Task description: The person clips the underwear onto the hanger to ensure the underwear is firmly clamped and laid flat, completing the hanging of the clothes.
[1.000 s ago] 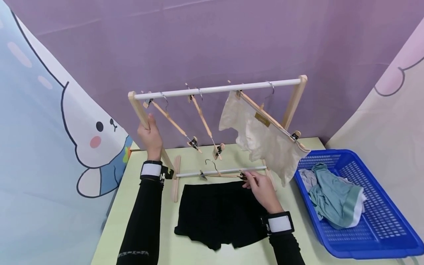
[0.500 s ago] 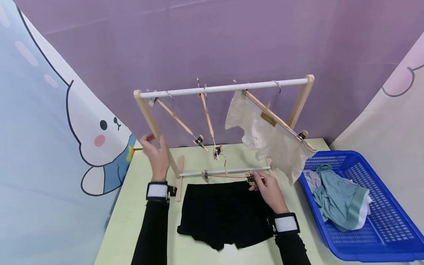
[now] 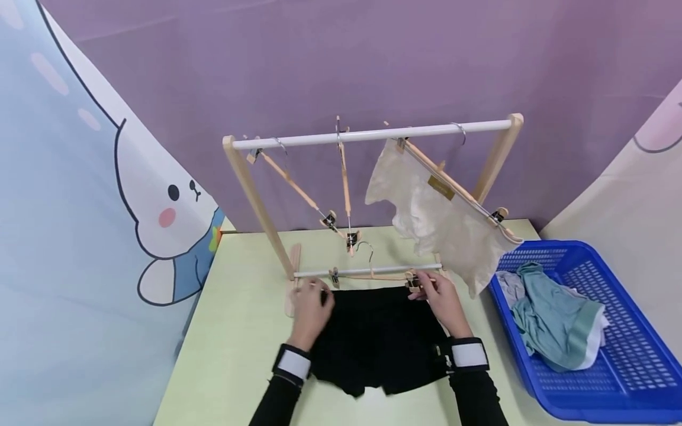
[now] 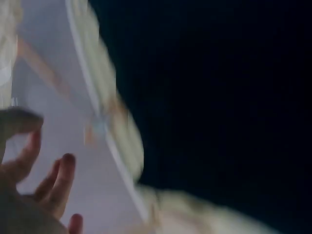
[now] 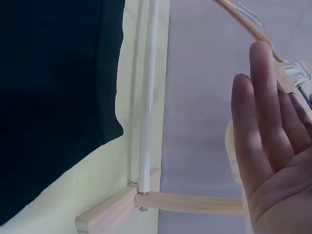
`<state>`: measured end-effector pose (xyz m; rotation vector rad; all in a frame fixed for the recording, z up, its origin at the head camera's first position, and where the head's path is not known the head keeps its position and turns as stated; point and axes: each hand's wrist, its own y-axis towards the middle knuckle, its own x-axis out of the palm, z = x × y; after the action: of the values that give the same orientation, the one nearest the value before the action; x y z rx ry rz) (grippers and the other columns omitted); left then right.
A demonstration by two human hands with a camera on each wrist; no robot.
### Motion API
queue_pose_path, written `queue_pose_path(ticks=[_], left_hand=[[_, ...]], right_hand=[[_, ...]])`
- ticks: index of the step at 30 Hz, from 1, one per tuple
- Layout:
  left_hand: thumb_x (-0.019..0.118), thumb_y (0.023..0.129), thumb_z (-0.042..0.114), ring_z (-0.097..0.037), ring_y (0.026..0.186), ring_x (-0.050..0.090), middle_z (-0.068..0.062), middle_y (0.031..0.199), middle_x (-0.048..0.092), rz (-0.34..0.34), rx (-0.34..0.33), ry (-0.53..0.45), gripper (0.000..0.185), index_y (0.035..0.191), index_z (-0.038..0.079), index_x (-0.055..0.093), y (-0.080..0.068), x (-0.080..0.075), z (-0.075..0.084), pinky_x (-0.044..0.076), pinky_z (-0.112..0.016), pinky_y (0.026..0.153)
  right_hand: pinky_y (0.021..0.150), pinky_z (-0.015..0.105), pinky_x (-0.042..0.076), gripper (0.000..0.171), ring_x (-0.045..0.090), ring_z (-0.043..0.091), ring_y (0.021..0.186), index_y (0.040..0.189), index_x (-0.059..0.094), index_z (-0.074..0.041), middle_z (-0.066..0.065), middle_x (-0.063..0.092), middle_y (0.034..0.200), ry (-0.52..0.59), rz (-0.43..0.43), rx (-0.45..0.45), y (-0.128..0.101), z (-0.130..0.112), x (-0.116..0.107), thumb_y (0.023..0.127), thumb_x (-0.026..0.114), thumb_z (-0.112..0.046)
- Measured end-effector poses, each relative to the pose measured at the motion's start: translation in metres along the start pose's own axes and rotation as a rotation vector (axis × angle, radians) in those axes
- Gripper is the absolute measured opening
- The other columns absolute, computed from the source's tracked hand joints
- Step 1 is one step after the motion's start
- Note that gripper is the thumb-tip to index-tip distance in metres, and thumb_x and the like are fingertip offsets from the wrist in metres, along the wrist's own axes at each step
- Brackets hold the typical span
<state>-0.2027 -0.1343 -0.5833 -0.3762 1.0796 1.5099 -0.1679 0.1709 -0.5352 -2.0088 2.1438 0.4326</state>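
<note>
Black shorts (image 3: 378,343) lie flat with the waistband toward the rack; they fill the dark part of the left wrist view. My right hand (image 3: 446,305) pinches the right-hand clip (image 3: 412,281) of a wooden clip hanger (image 3: 385,277), held just above the waistband. The right wrist view shows that clip (image 5: 295,73) by the fingers, partly hidden behind them. At the left waistband corner is my left hand (image 3: 310,310), fingers loosely bent. Blurred in its wrist view, the left hand (image 4: 46,187) has nothing between thumb and fingers.
A wooden rack (image 3: 261,207) with a white top bar (image 3: 373,136) stands behind the shorts. Two bare hangers (image 3: 345,183) and one bearing cream shorts (image 3: 426,219) hang there. A blue basket (image 3: 629,331) at right holds green shorts (image 3: 559,319) and other cloth.
My left hand has left the rack's left post and come down to the shorts' left waistband corner. The middle hanging hanger has swivelled. My right hand keeps its pinch on the clip.
</note>
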Motion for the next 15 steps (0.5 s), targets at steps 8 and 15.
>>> queue_pose_path(ticks=[8, 15], left_hand=[[0.079, 0.073, 0.061, -0.039, 0.148, 0.019, -0.015, 0.163, 0.022, -0.55, 0.225, 0.037, 0.097, 0.152, 0.024, 0.038, -0.054, 0.053, 0.036, 0.016, -0.069, 0.11], [0.082, 0.064, 0.068, -0.04, 0.152, 0.001, -0.013, 0.167, 0.005, -0.74, 0.174, 0.078, 0.116, 0.157, 0.026, 0.028, -0.073, 0.064, 0.049, 0.004, -0.076, 0.109]], right_hand=[[0.073, 0.034, 0.059, 0.04, 0.073, 0.031, 0.076, 0.124, 0.063, -0.001, 0.025, 0.07, 0.104, 0.057, -0.035, 0.051, 0.002, 0.006, -0.002, 0.104, 0.051, -0.034], [0.072, 0.031, 0.059, 0.042, 0.074, 0.023, 0.076, 0.119, 0.066, -0.003, 0.021, 0.071, 0.1, 0.053, -0.071, 0.092, 0.004, 0.015, 0.003, 0.1, 0.057, -0.04]])
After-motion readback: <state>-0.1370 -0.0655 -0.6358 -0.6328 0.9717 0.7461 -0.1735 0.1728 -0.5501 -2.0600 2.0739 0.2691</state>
